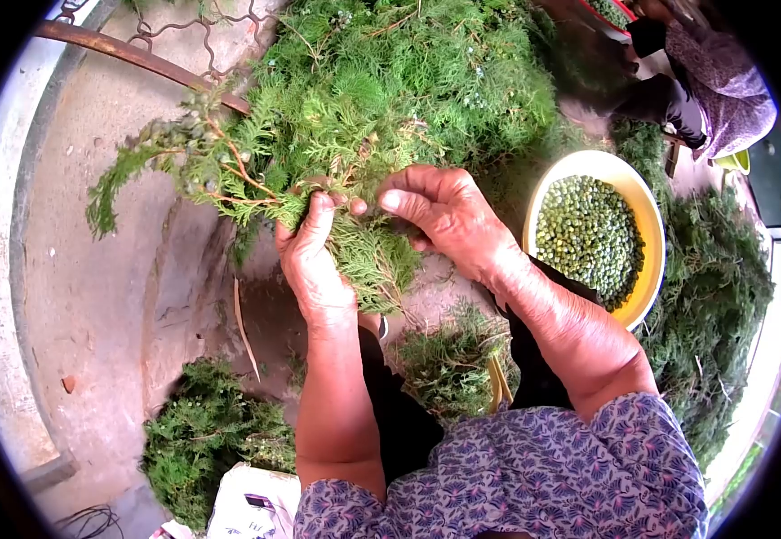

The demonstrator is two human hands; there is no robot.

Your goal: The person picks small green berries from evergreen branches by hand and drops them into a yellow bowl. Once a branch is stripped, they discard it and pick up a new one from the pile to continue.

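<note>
A leafy green branch (247,175) with clusters of small round cones at its left end is gripped in my left hand (311,256), its stem between thumb and fingers. My right hand (449,214) is just to the right, thumb and fingertips drawn together beside the foliage; whatever they pinch, if anything, is too small to make out. Behind both hands rises a large heap of green branches (408,81). To the right of my right forearm stands a yellow bowl (651,260) holding many small green cones (588,235).
More cut branches lie at the lower left (206,431), between my legs and along the right side (710,296). A white box or bag (251,503) is at the bottom. Another person (723,81) sits at the upper right. A brown bar (139,58) crosses the upper left.
</note>
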